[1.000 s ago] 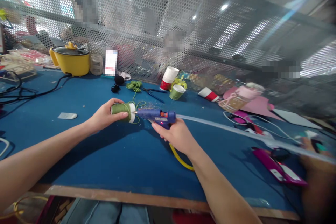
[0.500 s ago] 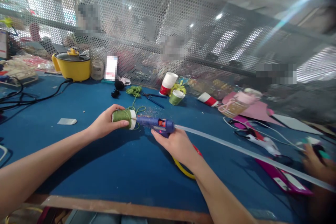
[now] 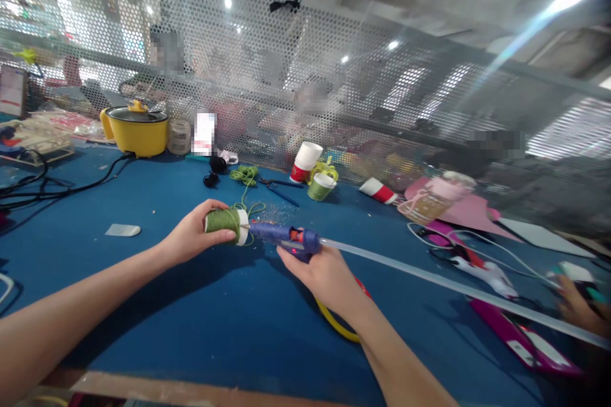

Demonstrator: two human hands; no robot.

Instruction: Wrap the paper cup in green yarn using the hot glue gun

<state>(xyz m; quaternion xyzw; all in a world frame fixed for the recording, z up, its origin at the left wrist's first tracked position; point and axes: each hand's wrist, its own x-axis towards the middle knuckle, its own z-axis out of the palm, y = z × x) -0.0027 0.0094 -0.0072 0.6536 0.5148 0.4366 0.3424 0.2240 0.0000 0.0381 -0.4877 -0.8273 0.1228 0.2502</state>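
Note:
My left hand (image 3: pixel 193 233) is closed around a paper cup (image 3: pixel 223 226) wrapped in green yarn, lying on its side with its white end to the right. In my right hand (image 3: pixel 327 273) is a blue hot glue gun (image 3: pixel 281 235), its nozzle at the cup's white end; whether it touches I cannot tell. A long clear glue stick (image 3: pixel 405 270) sticks out of the gun's back to the right. From the cup a green strand runs to a small heap of green yarn (image 3: pixel 244 175). Below my right wrist lies a yellow and red ring-shaped thing (image 3: pixel 338 324), partly hidden.
Pliers (image 3: pixel 279 187), stacked paper cups (image 3: pixel 305 162) and a green-wrapped cup (image 3: pixel 321 187) stand behind. A yellow electric pot (image 3: pixel 138 133) is at the left. At the right are a white glue gun (image 3: pixel 484 272), a magenta case (image 3: pixel 525 337) and another person's hand (image 3: pixel 577 302).
The whole view has shifted slightly, with things appearing a little lower. My hands keep the same hold on the cup and the glue gun.

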